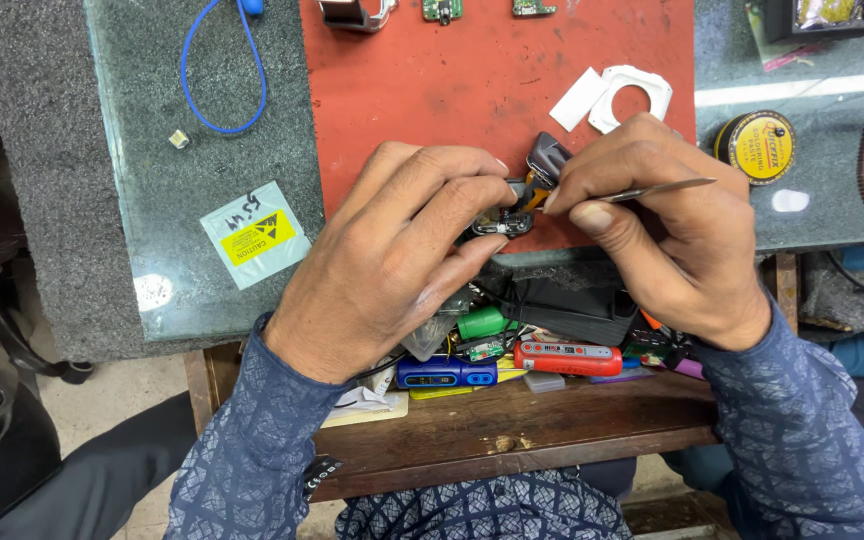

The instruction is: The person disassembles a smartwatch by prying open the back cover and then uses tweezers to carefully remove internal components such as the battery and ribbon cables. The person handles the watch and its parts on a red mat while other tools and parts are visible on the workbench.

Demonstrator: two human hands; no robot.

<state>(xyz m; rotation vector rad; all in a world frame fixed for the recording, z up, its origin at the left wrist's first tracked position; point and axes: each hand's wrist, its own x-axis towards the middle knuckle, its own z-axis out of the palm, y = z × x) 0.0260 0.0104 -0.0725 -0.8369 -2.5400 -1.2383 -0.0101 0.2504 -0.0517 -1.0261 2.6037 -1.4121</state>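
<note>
Left hand (392,260) pinches a small electronic part (508,222) at the red mat's (422,90) near edge. Right hand (667,225) holds metal tweezers (657,188), long axis across the counter (172,200), tip meeting the part from its right.

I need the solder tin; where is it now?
In the head view, the round solder tin sits on the glass top at the right, beside the red mat, above the right hand.

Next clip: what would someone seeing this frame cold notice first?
Two hands meet mid-frame at the near edge of a red mat: the left hand pinches a small dark electronic part, and the right hand holds thin metal tweezers against it. Below them, an open wooden drawer is crammed with tools. A blue cable loop lies on the glass top at upper left.
</note>
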